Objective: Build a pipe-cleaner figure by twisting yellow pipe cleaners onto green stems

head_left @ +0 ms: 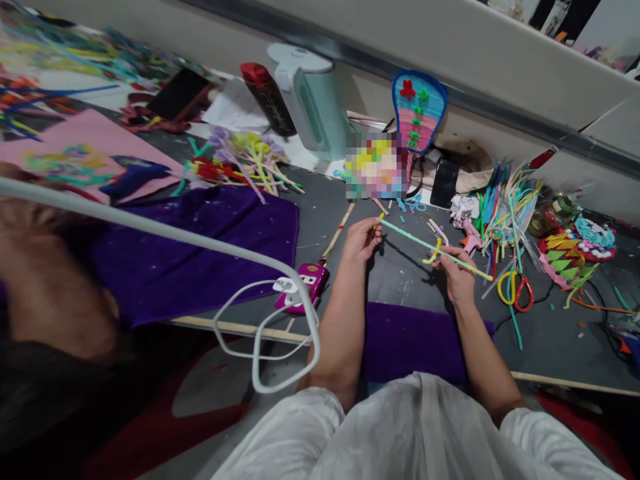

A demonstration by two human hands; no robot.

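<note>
Stretched between my two hands is a mint-green pipe cleaner (pixel 413 238) with a yellowish far end. My left hand (pixel 363 239) pinches its left end, where a bit of yellow shows at the fingertips. Farther along, my right hand (pixel 457 272) grips it, and the yellow end sticks out past the fingers. A short bent yellow piece (pixel 434 252) is by my right fingertips; whether it is held or lies on the table, I cannot tell. Below my wrists lies a folded purple cloth (pixel 413 340). Scissors (pixel 515 291) with yellow and red handles lie to the right of my right hand.
Many loose pipe cleaners (pixel 510 200) lie at the right, beside a glass jar (pixel 555 212). A kettle (pixel 320 100) and dark bottle (pixel 269 100) stand behind. A purple power strip (pixel 303 288) with a white cable is at left. Another person's arm (pixel 55 280) is far left.
</note>
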